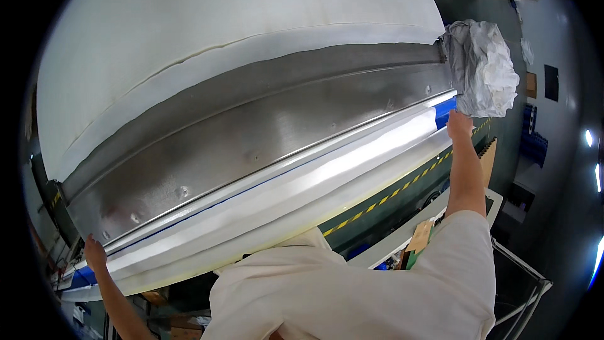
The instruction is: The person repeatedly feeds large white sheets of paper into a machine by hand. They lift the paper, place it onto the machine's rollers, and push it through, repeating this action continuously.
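Note:
A long strip of smooth white sheet (296, 179) lies along the machine's front, with blue surface showing at both ends. My right hand (460, 126) is closed at the far right end, beside the blue end section (444, 113). What its fingers grip is hidden. At the left end my left hand (94, 254) has its fingers bent in at the corner of the metal plate (277, 119), next to the other blue end section (82, 277). Anything between those fingers is too small to make out. Both arms are stretched wide apart.
Above the plate spreads a large white padded cover (239, 6). Crumpled pale fabric (483, 69) hangs at the machine's right end. Yellow-black floor tape (390, 196) runs beneath the front edge. A white bench (390, 239) with small items and a metal frame (525, 289) stand at lower right.

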`<state>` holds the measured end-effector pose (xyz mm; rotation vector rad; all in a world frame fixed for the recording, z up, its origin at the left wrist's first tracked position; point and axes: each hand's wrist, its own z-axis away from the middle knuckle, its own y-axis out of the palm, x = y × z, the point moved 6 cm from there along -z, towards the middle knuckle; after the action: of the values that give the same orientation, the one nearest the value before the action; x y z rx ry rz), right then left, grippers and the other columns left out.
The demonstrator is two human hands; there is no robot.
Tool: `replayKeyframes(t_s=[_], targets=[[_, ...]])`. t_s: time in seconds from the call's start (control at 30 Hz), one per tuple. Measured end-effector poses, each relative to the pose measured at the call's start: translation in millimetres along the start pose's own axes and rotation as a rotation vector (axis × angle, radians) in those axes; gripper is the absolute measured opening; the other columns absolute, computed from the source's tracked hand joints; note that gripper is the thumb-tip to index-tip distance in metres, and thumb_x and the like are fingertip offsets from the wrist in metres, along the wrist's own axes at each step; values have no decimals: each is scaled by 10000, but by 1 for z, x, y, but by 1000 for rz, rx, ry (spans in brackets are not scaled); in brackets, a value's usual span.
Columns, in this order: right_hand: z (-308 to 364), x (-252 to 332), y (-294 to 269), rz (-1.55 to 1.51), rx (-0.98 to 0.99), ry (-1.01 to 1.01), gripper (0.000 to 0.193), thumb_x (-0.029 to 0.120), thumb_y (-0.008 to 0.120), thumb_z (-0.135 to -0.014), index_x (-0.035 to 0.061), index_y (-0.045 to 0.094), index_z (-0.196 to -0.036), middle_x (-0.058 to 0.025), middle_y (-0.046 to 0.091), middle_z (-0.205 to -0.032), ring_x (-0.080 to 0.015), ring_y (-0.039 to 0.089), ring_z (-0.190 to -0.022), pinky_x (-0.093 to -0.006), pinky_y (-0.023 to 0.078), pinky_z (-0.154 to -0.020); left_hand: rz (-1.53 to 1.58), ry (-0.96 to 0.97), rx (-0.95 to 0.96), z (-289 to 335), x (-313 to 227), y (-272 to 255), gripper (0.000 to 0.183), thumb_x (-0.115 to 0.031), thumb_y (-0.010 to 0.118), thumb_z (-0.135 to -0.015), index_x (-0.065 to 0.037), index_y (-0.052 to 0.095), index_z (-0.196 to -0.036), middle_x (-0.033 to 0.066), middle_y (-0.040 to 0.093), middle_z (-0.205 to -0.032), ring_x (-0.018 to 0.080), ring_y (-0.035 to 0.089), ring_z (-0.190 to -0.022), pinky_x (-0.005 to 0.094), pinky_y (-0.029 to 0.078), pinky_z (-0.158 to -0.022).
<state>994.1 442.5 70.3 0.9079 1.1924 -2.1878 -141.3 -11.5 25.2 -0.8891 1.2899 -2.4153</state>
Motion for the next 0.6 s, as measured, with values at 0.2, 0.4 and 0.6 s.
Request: replayKeyframes(t_s=[0.2,0.4,0.6], targets=[[26,38,-22,-430,8,-62,258,244,571,-833,108,587,-1052,-129,648,-993,-330,596,-1011,-443,483,-840,153,-82,-103,-14,-79,-29,408,-108,499,-829,-88,537,-1235,146,550,-1239,339,529,-1111,423,439,-909],[50,128,-90,-504,-160,-308,198,243,538,-841,94,622,-939,-161,644,-944,-369,598,-899,-463,478,-747,209,27,-463,-21,-138,-56,398,-274,591,-844,-62,563,-1180,145,585,-1158,311,567,-1029,414,464,-862],[132,270,-243,-690,-321,-637,166,229,560,-848,77,619,-881,-152,641,-836,-346,619,-787,-454,483,-679,303,-80,-623,-52,-165,-91,431,-347,480,-911,-88,500,-1256,131,481,-1315,297,433,-1222,439,318,-1035]])
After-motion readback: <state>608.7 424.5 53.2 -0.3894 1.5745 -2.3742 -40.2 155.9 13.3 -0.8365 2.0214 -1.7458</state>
